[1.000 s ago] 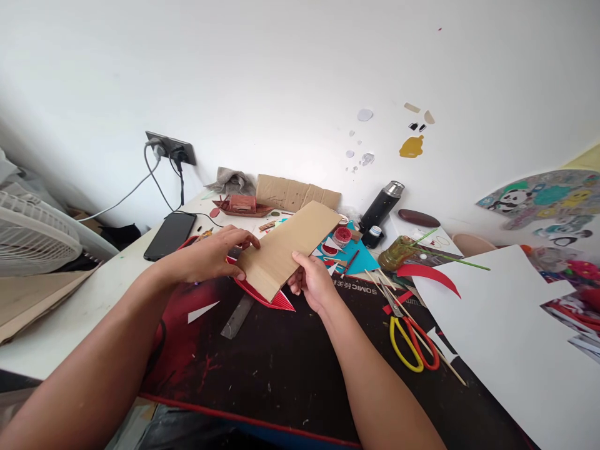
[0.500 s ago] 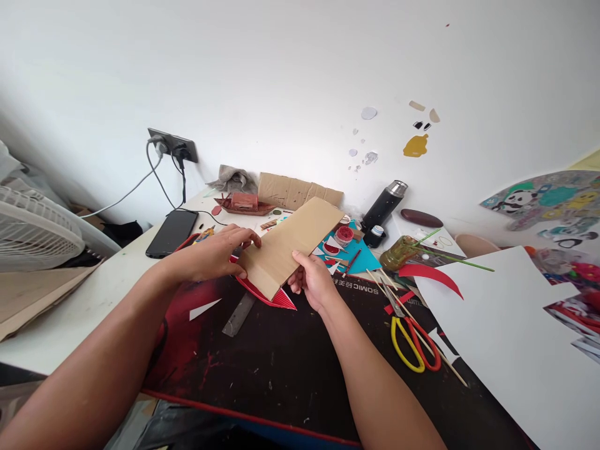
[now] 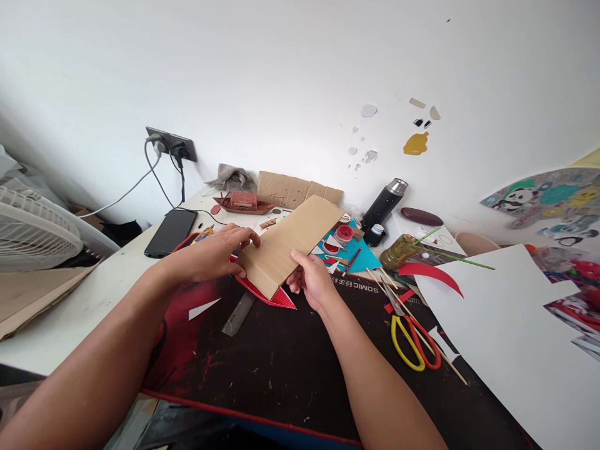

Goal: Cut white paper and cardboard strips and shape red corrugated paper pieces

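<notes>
My right hand (image 3: pixel 313 280) grips a flat tan piece of cardboard (image 3: pixel 290 240) by its near right edge, thumb on top and fingers beneath. The cardboard is held tilted above the mat. At its left end is my left hand (image 3: pixel 222 253), with fingers bent and thumb apart from them; whether it touches the cardboard I cannot tell. Under the cardboard lies a red striped boat-shaped piece (image 3: pixel 284 299), mostly hidden. A grey ruler (image 3: pixel 238 315) pokes out below that piece, and a white paper triangle (image 3: pixel 204 308) lies to its left.
Scissors (image 3: pixel 412 344) with yellow and red handles lie right on the dark mat (image 3: pixel 281 375), beside thin sticks. Behind are a brown model boat (image 3: pixel 244 203), a black flask (image 3: pixel 384 203), red paint pots (image 3: pixel 344 235) and a glass jar (image 3: pixel 398 252). A phone (image 3: pixel 171 232) lies left; white sheet (image 3: pixel 510 325) right.
</notes>
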A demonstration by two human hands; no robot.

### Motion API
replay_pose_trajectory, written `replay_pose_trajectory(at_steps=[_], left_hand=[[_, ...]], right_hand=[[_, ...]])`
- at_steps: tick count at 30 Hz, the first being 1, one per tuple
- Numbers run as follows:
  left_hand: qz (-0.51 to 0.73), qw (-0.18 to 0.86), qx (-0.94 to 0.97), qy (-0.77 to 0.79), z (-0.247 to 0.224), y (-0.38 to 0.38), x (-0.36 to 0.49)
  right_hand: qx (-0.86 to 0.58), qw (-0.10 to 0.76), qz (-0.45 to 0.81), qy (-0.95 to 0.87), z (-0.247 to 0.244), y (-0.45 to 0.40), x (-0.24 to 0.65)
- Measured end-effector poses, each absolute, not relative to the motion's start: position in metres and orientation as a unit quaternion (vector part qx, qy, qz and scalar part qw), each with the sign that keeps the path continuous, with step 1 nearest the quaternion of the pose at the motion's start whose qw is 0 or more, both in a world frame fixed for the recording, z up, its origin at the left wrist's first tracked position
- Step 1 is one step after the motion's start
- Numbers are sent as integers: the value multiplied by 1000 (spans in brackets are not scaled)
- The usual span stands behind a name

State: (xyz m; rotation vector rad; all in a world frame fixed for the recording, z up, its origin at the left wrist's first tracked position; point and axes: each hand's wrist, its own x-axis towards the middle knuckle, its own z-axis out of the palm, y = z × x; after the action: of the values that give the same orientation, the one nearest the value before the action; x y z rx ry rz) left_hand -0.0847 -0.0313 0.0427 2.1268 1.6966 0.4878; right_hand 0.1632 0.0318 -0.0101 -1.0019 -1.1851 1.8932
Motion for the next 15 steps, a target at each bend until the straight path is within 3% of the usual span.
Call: replay_pose_trajectory(at_steps=[15], left_hand=[[190,195,755,597,43,-32,-85]], right_hand=[[-384,350,720,-460,-9,34,165]])
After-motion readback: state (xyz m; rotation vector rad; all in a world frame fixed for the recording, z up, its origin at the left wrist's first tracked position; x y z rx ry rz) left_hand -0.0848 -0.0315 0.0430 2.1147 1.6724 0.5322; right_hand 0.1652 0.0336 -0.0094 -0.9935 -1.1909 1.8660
